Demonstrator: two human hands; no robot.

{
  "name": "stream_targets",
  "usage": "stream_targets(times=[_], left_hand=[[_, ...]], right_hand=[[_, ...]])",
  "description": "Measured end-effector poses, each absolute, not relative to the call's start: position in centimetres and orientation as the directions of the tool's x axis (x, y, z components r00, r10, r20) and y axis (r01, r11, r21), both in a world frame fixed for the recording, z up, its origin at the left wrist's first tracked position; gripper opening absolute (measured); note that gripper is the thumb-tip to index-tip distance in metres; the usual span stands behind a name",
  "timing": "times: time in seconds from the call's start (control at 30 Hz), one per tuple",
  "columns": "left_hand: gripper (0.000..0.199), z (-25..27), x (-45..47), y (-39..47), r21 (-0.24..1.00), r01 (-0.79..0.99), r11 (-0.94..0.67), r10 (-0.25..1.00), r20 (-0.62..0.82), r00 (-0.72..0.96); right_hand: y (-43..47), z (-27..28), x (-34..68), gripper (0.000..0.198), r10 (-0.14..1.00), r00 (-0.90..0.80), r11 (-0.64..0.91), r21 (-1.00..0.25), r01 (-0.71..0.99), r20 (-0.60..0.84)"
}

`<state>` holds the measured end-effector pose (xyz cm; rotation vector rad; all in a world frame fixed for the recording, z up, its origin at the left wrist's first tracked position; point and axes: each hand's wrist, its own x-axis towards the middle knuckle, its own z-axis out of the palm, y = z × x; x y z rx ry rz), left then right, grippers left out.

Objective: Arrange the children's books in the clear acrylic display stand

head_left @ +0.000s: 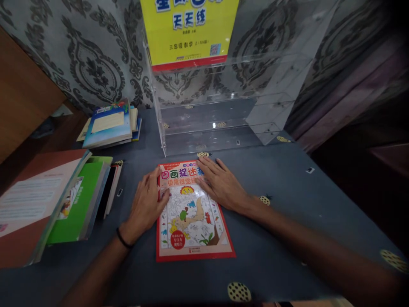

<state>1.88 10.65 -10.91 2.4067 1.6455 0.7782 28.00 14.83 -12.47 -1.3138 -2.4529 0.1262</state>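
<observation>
Person's L hand (145,202) & R hand (220,183), thumbs spread, fingers unclamped, rest on red-bordered book (194,213), flat on tablecloth (275,256) nr clear rack (271,113); prob. steadying it, any lift needing fingertips under an edge.

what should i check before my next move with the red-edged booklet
1. Red-edged booklet lying flat, cover up, on the table: ok.
2. Left hand at its left edge: ok, touching.
3. Right hand on it: ok, over the upper right, hiding part of the title.
4. Left fingers tucked under the edge: cannot tell.
5. Green book apart from the booklet: ok.
6. Yellow book's top in view: not ok, cut off.
</observation>
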Motion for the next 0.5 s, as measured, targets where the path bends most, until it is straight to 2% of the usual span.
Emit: stream_targets(times=[0.17,0.4,0.5], left_hand=[[0.052,-11.2,1.7,11.5,0.316,0.827,-0.465,0.873,0.316,0.371],[0.046,-11.0,1.8,11.7,0.209,0.788,-0.579,0.805,0.295,0.514],[0.045,-10.6,2.2,10.4,0.21,0.736,-0.643,0.762,0.271,0.588]], right_hand=[[14.9,-12.5,28.0,0.054,0.821,-0.51,0.568,-0.273,0.777,0.258],[14.8,-12.1,28.0,0.052,0.819,-0.515,0.57,-0.25,0.783,0.253],[14.7,-12.0,27.9,0.051,0.822,-0.513,0.565,-0.241,0.789,0.247]])
